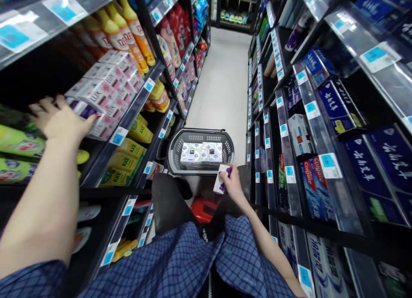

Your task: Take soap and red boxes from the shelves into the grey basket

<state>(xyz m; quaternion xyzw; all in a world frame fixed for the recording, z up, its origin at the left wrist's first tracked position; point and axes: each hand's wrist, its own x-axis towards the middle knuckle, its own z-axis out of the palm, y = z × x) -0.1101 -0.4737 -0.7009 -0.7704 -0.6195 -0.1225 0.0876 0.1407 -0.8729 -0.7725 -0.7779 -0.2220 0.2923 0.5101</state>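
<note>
My left hand (59, 117) is at the left shelf with its fingers spread. Its thumb rests at the end of a stack of pink-and-white LUX soap boxes (106, 85), beside a box with a purple patch (85, 110). My right hand (234, 184) is closed around a small white soap box (222, 179) with purple print, held just over the near right rim of a dark shopping basket (175, 155). Several light-coloured soap boxes (202, 153) lie in rows inside the basket.
Green bottles (21, 141) lie left of the LUX stack, with yellow-orange bottles (125, 29) behind it and yellow AXE bottles (127, 156) below. Shelves with toothpaste boxes (317, 186) line the right. The aisle floor (222, 74) runs ahead; a red object (203, 210) sits between my legs.
</note>
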